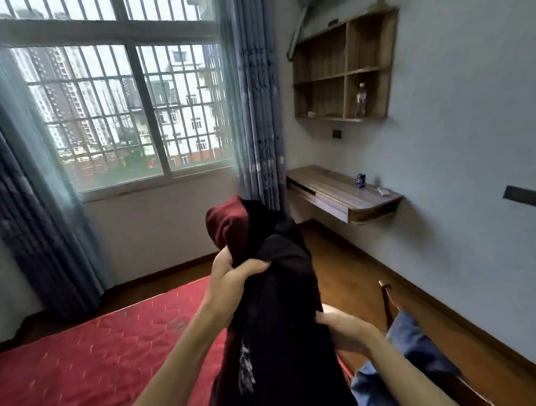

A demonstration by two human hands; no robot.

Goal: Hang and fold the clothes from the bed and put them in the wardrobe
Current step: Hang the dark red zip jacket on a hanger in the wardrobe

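Both hands hold a black garment up over a bed.
The red quilted bed [83,364] fills the lower left. Above its right edge hangs the black cloth garment with a dark red lining [280,309]; crumpled blue denim clothing [411,344] lies just right. The left hand [230,278] grips its upper bunch, and the right hand [343,331] grips its lower edge.

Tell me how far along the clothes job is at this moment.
Nothing shows as finished: no wardrobe or folded pile is in view. In hand: the left hand grips the top of a black and dark red garment, the right hand its side. Left: a blue garment lies crumpled by the red bed.
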